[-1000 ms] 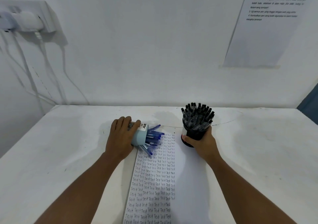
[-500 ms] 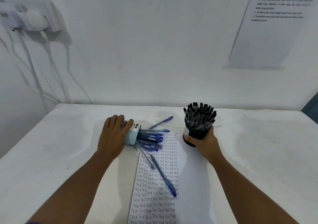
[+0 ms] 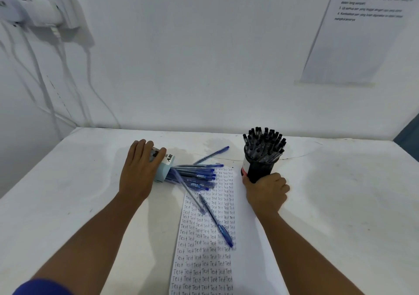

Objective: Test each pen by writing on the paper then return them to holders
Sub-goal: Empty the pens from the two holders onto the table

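- The blue pens (image 3: 195, 176) lay fanned out of a pale holder (image 3: 164, 170) tipped on its side on the counter (image 3: 79, 181), mouth toward 3 o'clock, so their long axes ran roughly 9-to-3 across the top of the paper (image 3: 204, 260).
- The left hand (image 3: 140, 170) rested over the closed end of that holder, fingers curled round it, at 9 o'clock from the spill and nearest to it.
- Two strays pointed elsewhere: one long pen (image 3: 215, 222) lay across the written "Test" rows, running from 11 to 5 o'clock; another pen (image 3: 212, 155) lay beyond the sheet, pointing toward 2 o'clock.
- The right hand (image 3: 265, 190) gripped the base of the upright black holder (image 3: 258, 167), packed with black-capped pens (image 3: 264, 142), at 3 o'clock from the spill and touching the paper's edge.
- In my judgement the stray on the paper was the easiest first pick; either hand would have to let go of its holder.
- A taped notice (image 3: 362, 29) and wall plugs (image 3: 43, 11) stood well clear.
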